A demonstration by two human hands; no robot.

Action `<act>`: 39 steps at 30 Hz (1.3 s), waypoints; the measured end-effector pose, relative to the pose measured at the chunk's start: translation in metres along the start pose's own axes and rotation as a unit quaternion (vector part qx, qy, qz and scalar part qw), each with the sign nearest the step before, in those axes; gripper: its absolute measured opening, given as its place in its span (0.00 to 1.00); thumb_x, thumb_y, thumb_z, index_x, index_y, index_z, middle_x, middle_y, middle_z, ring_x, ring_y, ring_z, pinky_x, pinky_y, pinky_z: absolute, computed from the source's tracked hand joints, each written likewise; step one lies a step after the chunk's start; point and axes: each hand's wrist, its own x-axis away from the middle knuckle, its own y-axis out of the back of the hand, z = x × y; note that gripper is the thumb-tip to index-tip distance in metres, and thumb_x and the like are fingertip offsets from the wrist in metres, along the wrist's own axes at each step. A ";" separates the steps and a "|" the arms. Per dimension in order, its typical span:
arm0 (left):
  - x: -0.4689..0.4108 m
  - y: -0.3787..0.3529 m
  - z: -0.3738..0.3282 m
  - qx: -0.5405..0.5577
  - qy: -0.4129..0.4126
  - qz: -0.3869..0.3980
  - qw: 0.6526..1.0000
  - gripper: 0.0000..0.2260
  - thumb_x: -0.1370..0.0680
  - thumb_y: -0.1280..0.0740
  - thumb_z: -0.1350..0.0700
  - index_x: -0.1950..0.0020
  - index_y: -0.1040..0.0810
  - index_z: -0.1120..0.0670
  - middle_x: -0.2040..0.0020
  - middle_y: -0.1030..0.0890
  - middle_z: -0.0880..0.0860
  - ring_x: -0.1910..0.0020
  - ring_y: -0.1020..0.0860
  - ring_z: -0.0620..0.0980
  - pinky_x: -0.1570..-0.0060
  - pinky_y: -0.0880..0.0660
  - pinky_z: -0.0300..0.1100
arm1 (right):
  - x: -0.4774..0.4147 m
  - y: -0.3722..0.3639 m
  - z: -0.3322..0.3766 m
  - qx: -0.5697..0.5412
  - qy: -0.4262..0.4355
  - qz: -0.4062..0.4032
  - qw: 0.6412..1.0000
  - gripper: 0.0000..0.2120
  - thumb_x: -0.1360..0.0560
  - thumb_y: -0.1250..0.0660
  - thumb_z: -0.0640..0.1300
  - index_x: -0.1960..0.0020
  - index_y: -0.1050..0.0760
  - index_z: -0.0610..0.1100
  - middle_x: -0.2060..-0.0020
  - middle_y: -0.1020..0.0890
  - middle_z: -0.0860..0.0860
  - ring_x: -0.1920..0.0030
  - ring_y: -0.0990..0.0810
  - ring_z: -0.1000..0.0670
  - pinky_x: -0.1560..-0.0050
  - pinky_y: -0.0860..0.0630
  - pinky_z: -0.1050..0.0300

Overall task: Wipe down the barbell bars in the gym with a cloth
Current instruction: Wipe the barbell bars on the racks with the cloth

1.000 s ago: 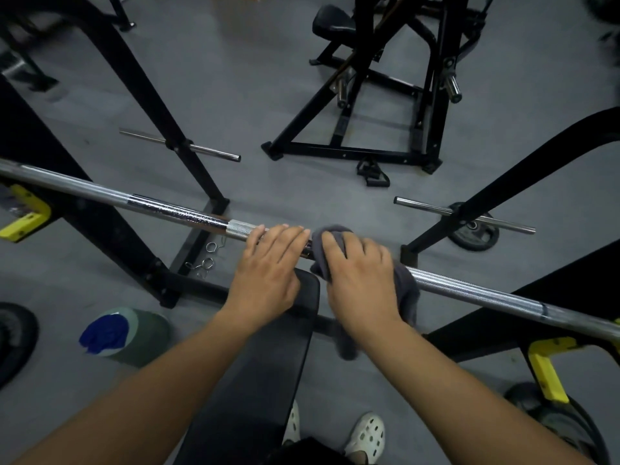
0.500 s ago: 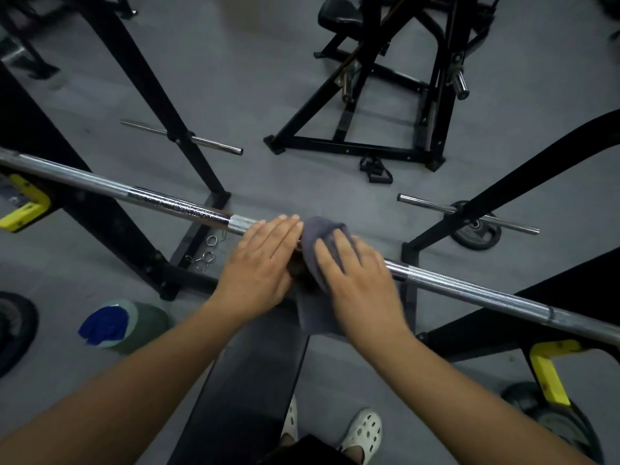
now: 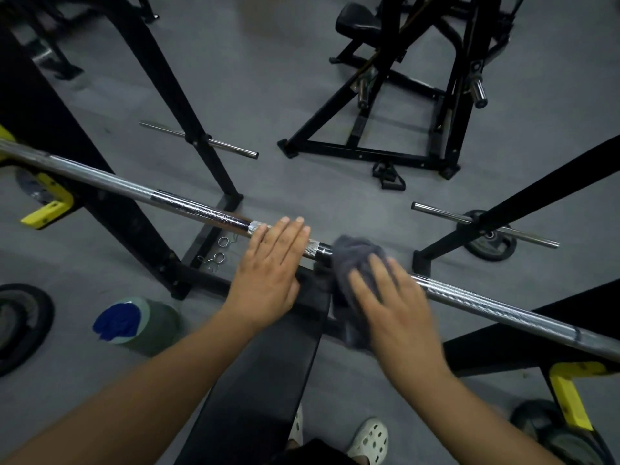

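Barbell bar (image 3: 503,313) racked, axis upper-left to lower-right — left hand (image 3: 268,273) flat on it, right hand (image 3: 396,307) presses cloth (image 3: 355,253) just beside, fingers seemingly straight (blurred); long bare run lies rightward

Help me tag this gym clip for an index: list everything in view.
Barbell: one, silver, across the middle.
Cloth: one, grey, on the barbell, right of centre.
Bench: one, black, under the barbell.
Rack: one, black, uprights both sides.
Hooks: two, yellow, rack's left and right.
Pegs: two, silver, on posts behind the barbell.
Plates: three, black, low at left, right, lower right.
Container: one, green with blue top, floor left.
Clips: a few, silver, floor by the rack base.
Machine: one, black, far right.
Handle: one, black, floor before the machine.
Shoes: two, white, bottom edge.
Left hand: one, flat on the barbell.
Right hand: one, blurred, presses the cloth on the barbell.
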 end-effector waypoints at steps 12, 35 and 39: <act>0.000 0.001 0.002 0.020 -0.002 -0.005 1.000 0.37 0.33 0.32 0.58 0.23 0.35 0.61 0.24 0.32 0.58 0.24 0.36 0.58 0.22 0.46 0.55 | -0.042 -0.008 0.015 -0.034 -0.006 0.011 0.999 0.32 0.30 0.26 0.47 0.29 0.33 0.46 0.37 0.23 0.40 0.43 0.22 0.37 0.44 0.25 0.44; 0.002 0.004 0.007 0.007 -0.010 0.046 0.999 0.40 0.33 0.30 0.56 0.22 0.38 0.59 0.22 0.35 0.57 0.22 0.38 0.57 0.24 0.43 0.56 | -0.134 0.037 -0.023 -0.226 -0.113 0.376 0.891 0.23 0.20 0.44 0.66 0.37 0.23 0.52 0.44 0.18 0.47 0.43 0.21 0.46 0.48 0.31 0.56; 0.012 0.004 0.014 0.006 0.037 0.019 0.999 0.36 0.29 0.32 0.58 0.22 0.38 0.59 0.21 0.37 0.57 0.22 0.40 0.57 0.24 0.43 0.56 | -0.101 0.007 0.034 -0.093 -0.001 0.149 0.984 0.29 0.26 0.33 0.57 0.30 0.33 0.45 0.44 0.21 0.45 0.44 0.22 0.41 0.46 0.26 0.48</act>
